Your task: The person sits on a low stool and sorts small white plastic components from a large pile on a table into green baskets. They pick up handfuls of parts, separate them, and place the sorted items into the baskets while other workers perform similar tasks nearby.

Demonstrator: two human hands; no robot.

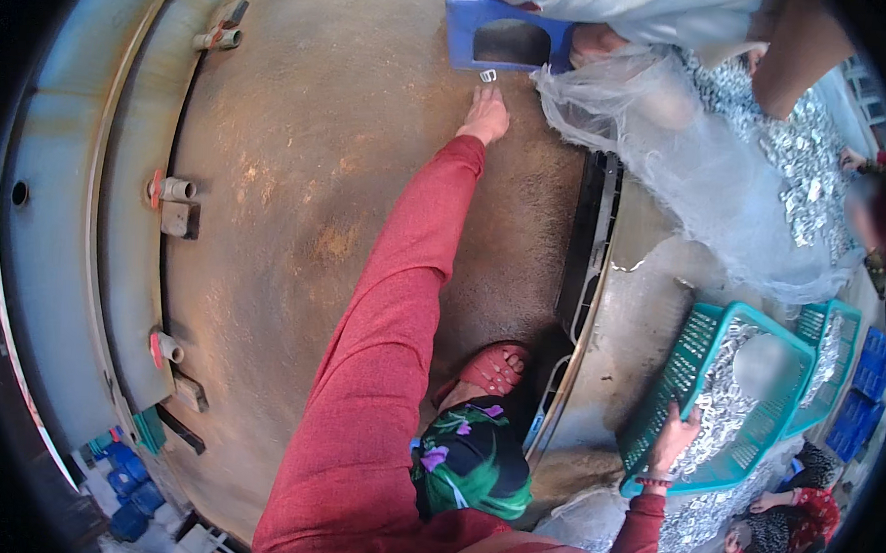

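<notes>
If 12 o'clock lies straight ahead of the red-sleeved left arm [382, 304], then the brown floor [290, 151] fills most of what I see, from 12 back round to 8. At 2 o'clock a wide heap of shiny pieces [808, 184] spreads beside a crumpled plastic sheet [704, 189]. Smaller is the green basket [668, 375] at 4 o'clock, well loaded with similar pieces. Smaller again, a blue stool [464, 30] stands at 12.

Of the 2 hands, the right hand [675, 440] has its fingers hooked over the basket's near edge at 4 o'clock and looks clamped there. The left hand [486, 115] is at 12, low to the floor, fingers reaching out with nothing held. Smallest is 1 loose metal piece [488, 76], lying on the floor just past those fingertips and in front of the stool; I cannot tell whether they touch it.

As I judge it, the reach is nearly complete and the basket already well stocked, but the stray piece is not yet picked up: grasping and lifting it are left.
</notes>
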